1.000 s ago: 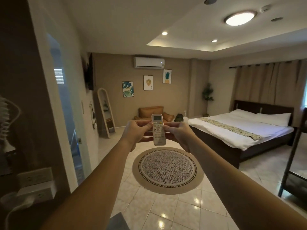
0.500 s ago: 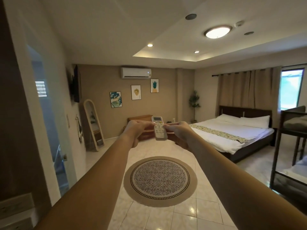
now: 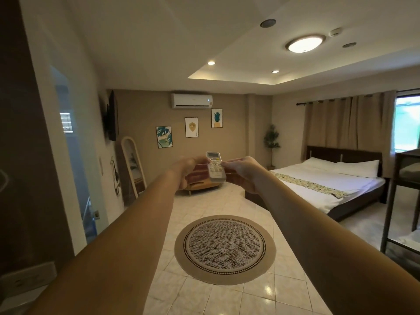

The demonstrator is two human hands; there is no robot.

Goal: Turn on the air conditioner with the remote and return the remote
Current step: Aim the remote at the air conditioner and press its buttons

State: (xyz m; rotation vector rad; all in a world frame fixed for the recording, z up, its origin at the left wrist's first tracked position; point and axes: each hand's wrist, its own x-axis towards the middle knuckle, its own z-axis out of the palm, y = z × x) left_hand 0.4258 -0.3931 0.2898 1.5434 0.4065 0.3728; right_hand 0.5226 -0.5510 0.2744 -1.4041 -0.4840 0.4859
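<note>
The left hand [image 3: 188,165] and right hand [image 3: 244,170] are both gripping the air conditioner remote [image 3: 216,167], holding it out at arm's length, aimed toward the wall-mounted air conditioner [image 3: 192,100]. A small light is showing on the unit, so the switching-on is probably happening or done; returning the remote is remaining. Open tiled floor [image 3: 204,205] and a round rug [image 3: 225,248] are lying ahead; the bed [image 3: 329,185] edge is sitting to the right.
</note>
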